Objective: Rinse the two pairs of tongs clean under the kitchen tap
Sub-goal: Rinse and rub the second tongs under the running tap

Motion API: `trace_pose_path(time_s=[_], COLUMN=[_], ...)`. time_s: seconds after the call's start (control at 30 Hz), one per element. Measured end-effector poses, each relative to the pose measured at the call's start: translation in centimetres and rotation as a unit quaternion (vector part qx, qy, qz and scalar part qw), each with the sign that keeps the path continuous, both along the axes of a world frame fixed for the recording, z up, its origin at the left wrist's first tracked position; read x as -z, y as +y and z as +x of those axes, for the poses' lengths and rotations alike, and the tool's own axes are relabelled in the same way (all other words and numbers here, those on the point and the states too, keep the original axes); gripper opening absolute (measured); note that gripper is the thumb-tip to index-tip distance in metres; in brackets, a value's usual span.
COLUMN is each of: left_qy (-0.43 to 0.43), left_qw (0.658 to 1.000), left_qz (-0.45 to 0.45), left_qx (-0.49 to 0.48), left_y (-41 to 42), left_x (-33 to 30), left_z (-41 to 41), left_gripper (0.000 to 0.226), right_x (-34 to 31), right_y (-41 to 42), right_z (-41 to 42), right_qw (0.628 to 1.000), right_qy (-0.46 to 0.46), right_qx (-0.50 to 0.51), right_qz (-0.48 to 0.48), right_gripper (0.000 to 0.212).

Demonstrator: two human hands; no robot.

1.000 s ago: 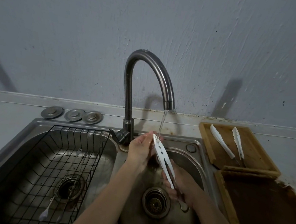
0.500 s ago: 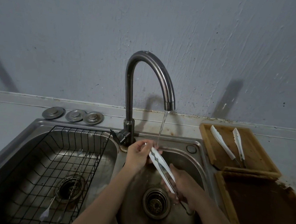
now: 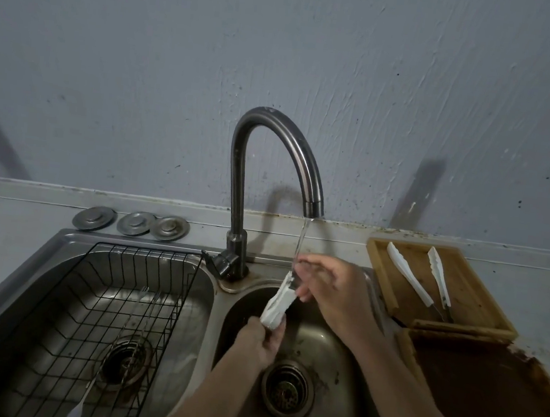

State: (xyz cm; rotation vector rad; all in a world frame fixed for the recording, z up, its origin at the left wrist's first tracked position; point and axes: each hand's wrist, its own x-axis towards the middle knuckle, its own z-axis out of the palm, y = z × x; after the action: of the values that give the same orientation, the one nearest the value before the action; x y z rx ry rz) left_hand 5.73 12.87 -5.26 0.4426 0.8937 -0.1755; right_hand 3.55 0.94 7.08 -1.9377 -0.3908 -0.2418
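Water runs from the curved steel tap (image 3: 312, 192) into the right sink bowl (image 3: 327, 343). One pair of white tongs (image 3: 278, 305) is held slanted under the stream. My left hand (image 3: 258, 340) grips its lower end. My right hand (image 3: 332, 292) closes over its upper end, where the water lands. A second pair of white tongs (image 3: 411, 275) lies spread in the wooden tray (image 3: 474, 297) to the right of the sink.
A black wire rack (image 3: 93, 308) sits in the left bowl with thin metal utensils (image 3: 104, 370) in it. Three round metal lids (image 3: 133, 223) lie behind the left bowl. A dark wooden board (image 3: 484, 400) lies at the front right.
The tongs have been turned round. My left hand dropped from the upper tips to the lower end, and my right hand rose from the lower end to the top under the stream.
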Motion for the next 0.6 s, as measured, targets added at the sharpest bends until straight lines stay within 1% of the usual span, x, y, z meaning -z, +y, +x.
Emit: trace_pose_path(time_s=[0.13, 0.27, 0.37, 0.43, 0.47, 0.5, 0.53, 0.57, 0.6], left_qy=[0.028, 0.033, 0.030, 0.019, 0.015, 0.012, 0.005, -0.007, -0.021], left_qw=[0.998, 0.997, 0.997, 0.997, 0.997, 0.997, 0.994, 0.988, 0.977], left_qz=[-0.043, -0.042, -0.030, -0.009, 0.011, 0.042, 0.084, 0.138, 0.197], left_qx=[0.039, 0.056, 0.063, 0.070, 0.068, 0.066, 0.068, 0.072, 0.075], left_y=[-1.1, -1.3, -1.4, -1.0, -0.5, 0.2, 1.1, 2.0, 2.9], left_x=[0.2, 0.0, -0.2, -0.3, -0.4, -0.4, -0.5, -0.9, -1.2], left_z=[-1.2, -1.2, -1.3, -1.2, -0.9, -0.6, -0.3, 0.2, 0.5], left_gripper=[0.023, 0.027, 0.031, 0.033, 0.033, 0.034, 0.033, 0.030, 0.029], right_x=[0.1, 0.2, 0.0, -0.4, -0.6, -0.9, -1.0, -1.0, -0.7], right_y=[1.1, 1.0, 1.0, 0.7, 0.3, -0.2, -0.8, -1.4, -1.7], right_z=[1.5, 2.1, 2.1, 2.1, 2.1, 2.1, 2.0, 1.8, 1.7], right_qw=[0.999, 0.997, 0.997, 0.996, 0.995, 0.991, 0.978, 0.951, 0.915], right_qy=[-0.028, -0.070, -0.075, -0.085, -0.094, -0.107, -0.136, -0.184, -0.229], right_qx=[0.003, -0.001, -0.009, -0.014, -0.013, -0.010, 0.005, 0.030, 0.049], right_qz=[0.024, 0.023, 0.028, 0.008, -0.027, -0.083, -0.159, -0.247, -0.328], right_gripper=[0.026, 0.024, 0.023, 0.020, 0.016, 0.012, 0.009, 0.011, 0.017])
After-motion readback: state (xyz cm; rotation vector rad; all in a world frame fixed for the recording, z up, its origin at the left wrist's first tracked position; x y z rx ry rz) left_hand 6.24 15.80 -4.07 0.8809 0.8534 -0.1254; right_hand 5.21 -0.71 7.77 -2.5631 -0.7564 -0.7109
